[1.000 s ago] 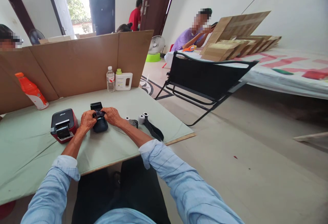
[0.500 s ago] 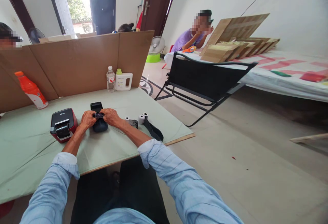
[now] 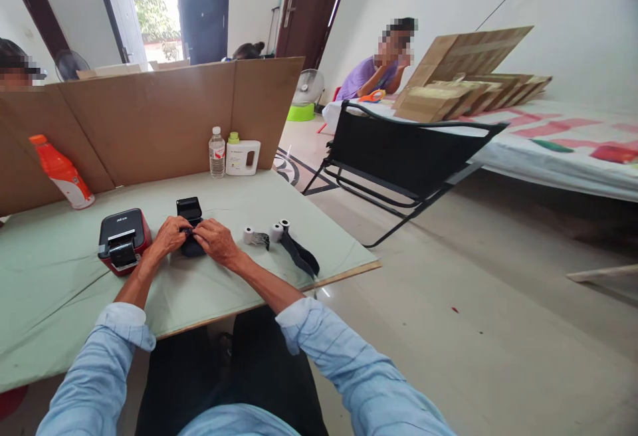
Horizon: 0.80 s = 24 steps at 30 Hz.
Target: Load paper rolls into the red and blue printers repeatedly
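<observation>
My left hand (image 3: 172, 235) and my right hand (image 3: 215, 239) are closed, meeting at the fingertips over a black hinged case-like device (image 3: 189, 208) on the table. Between the fingers they pinch a small dark piece (image 3: 188, 230), mostly covered, so its kind does not show. The device's raised lid part stands behind my fingers, and its rounded dark lower part shows beneath them. Left of my left hand sits a red and black label printer (image 3: 123, 240) with a dark strip at its front. To the right lie small white rolls (image 3: 276, 232) with dark strips (image 3: 300, 255) unwound from them.
A brown cardboard screen (image 3: 164, 120) borders the table's far side. Before it stand an orange bottle (image 3: 60, 171), a water bottle (image 3: 216, 153) and a white jug (image 3: 242, 158). Right of the table are a black folding chair (image 3: 403, 153) and a person in purple (image 3: 366, 77).
My hands have lowered slightly onto the device, and the small dark piece is now more hidden by my fingers. My right forearm has shifted a little to the right.
</observation>
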Each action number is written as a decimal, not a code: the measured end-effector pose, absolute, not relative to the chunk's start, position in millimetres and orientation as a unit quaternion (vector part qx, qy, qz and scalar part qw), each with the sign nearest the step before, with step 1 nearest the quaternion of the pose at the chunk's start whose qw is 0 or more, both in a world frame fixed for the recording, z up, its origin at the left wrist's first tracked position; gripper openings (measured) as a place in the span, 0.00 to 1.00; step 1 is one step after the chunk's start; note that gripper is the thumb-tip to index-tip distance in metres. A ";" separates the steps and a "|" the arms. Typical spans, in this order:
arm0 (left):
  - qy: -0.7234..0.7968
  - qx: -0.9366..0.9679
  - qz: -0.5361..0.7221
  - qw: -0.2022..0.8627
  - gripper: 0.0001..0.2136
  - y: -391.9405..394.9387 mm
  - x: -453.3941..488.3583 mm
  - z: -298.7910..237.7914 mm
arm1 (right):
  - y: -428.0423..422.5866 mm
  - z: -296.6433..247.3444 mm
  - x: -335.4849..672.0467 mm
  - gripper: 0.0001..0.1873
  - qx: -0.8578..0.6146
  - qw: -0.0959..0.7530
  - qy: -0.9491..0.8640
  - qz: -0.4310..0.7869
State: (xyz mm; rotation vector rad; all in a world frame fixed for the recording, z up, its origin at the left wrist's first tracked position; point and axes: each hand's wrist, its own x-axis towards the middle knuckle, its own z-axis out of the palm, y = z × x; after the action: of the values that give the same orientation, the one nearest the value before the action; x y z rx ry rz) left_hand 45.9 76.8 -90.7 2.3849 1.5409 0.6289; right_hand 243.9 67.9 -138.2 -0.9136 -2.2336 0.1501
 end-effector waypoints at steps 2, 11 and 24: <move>0.520 0.820 0.208 0.116 0.19 74.3 42.4 -92.5 | 61.7 -145.3 244.4 0.11 -0.351 0.362 -0.862 0.053; 0.642 0.687 0.331 0.078 0.26 92.9 28.9 -97.3 | 44.0 -162.5 243.0 0.12 -0.355 0.383 -0.852 0.040; 0.584 0.650 0.448 0.189 0.22 105.3 38.6 -106.8 | 43.1 -174.3 241.1 0.12 -0.347 0.406 -0.845 0.030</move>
State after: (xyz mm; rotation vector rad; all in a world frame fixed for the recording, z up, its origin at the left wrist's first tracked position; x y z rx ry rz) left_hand 38.6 105.3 -106.8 1.8290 1.6419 1.2598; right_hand 241.1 43.1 -174.3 -0.8743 -2.1325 0.0745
